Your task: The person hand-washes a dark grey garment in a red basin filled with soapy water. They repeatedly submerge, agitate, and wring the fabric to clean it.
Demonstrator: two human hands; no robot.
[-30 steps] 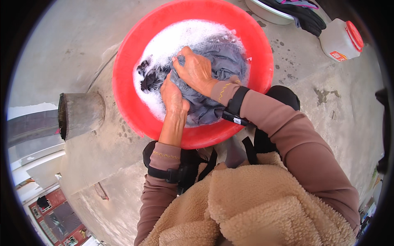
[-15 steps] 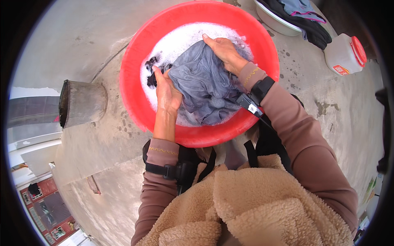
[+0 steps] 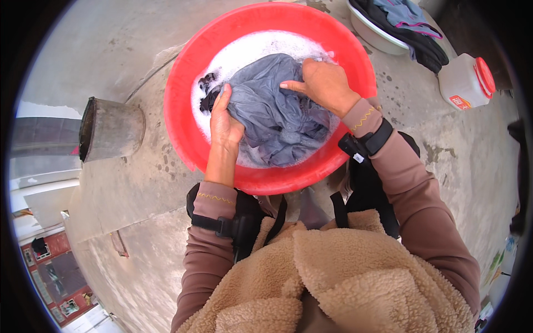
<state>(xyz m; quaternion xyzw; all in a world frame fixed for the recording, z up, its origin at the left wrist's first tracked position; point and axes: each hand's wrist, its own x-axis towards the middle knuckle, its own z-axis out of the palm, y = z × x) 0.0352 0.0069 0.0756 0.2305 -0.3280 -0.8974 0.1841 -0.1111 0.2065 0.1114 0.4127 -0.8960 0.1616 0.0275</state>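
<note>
Grip first: left hand [image 3: 226, 127], thumb laid along the left edge of the gray cloth [image 3: 272, 111], fingers partly lost beneath, fabric apparently held between. Over to the right hand [image 3: 326, 86], bent across the upper right of the same heap, thumb stretched leftward, fingers curled down out of view; can't tell whether pinching fabric there.

Key relation, then: gray cloth right between the two, to the right of the left hand, to the left and nearer side of the right. Bunched, showing no clear long axis. Close up against both, so no clear winner for nearness.

Just beyond the left thumb, dark garment [image 3: 210, 100] in white suds [image 3: 244, 53]. Around it all, red basin [image 3: 180, 94].

Count coming up! Two hands, one gray heap, one dark bundle, one red basin. Farther out, upper right: one white basin [image 3: 371, 36], at least two pieces of laundry [image 3: 425, 50] draped over, one white jar [image 3: 455, 83] with one red lid [image 3: 484, 76]. Far left, well apart: one gray bucket [image 3: 115, 130].
</note>
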